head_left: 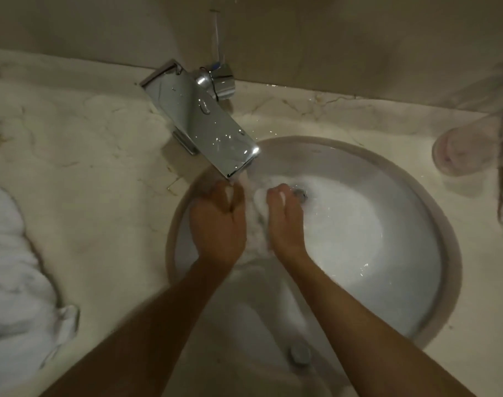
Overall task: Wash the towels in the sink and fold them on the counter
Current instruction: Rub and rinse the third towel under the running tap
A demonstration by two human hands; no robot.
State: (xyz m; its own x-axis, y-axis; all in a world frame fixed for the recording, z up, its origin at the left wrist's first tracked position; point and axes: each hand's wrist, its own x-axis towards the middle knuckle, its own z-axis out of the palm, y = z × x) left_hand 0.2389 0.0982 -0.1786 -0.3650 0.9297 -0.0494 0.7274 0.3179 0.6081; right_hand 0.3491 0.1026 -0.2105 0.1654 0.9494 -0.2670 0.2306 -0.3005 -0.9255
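Towel (256,222) washing, early stage: one white towel is gripped by left hand (219,222) and right hand (284,219) under the running faucet (204,121) in the sink (402,196).
Another towel heap (12,267) is seen unfolded on the counter (87,138); rinsing and all folding are judged outstanding.

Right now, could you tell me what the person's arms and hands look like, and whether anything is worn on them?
Both forearms are bare up to the frame's edge: no sleeves show. The left hand and right hand wear no gloves; no watch, bracelet or ring is visible, though motion blur softens the fingers.
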